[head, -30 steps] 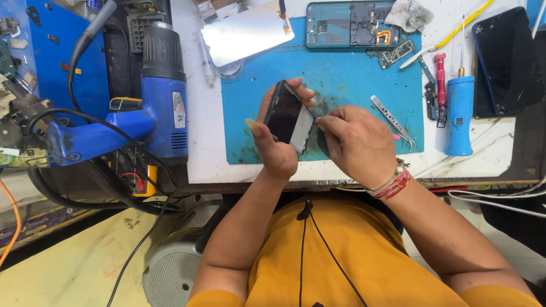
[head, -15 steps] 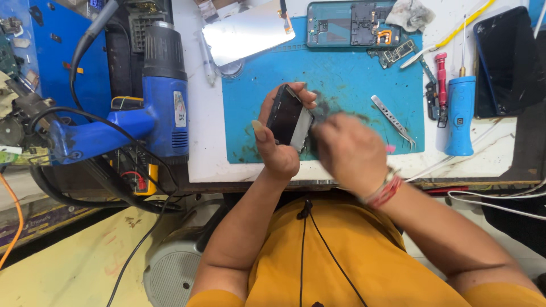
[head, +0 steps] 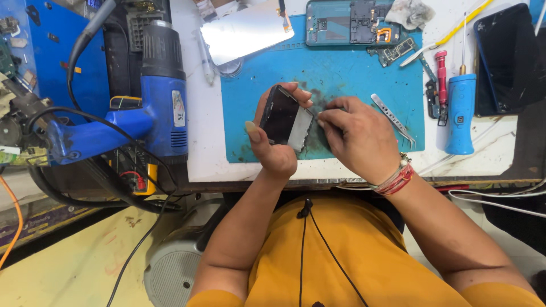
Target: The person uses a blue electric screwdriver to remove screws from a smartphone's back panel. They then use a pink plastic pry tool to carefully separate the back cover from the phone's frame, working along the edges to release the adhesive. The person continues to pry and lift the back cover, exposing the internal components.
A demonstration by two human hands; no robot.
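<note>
My left hand (head: 273, 149) grips a small dark phone part with a black screen face (head: 281, 116) and holds it tilted above the blue work mat (head: 352, 68). A pale silvery strip of the part's edge (head: 301, 132) faces my right hand (head: 355, 139). The right hand's fingertips pinch at that edge, touching the part. Whether they hold a small tool I cannot tell. Both hands hover over a dark smudged patch of the mat.
A blue heat gun (head: 153, 108) stands left of the mat. An open teal phone body (head: 352, 23) and a shiny metal plate (head: 244, 31) lie at the back. Tweezers (head: 392, 119), screwdrivers (head: 442, 79), a blue cylinder tool (head: 459, 113) and a black screen (head: 506, 57) lie right.
My right hand drew back toward me half a second ago and has come back to the part's edge. The left hand has kept the part almost still.
</note>
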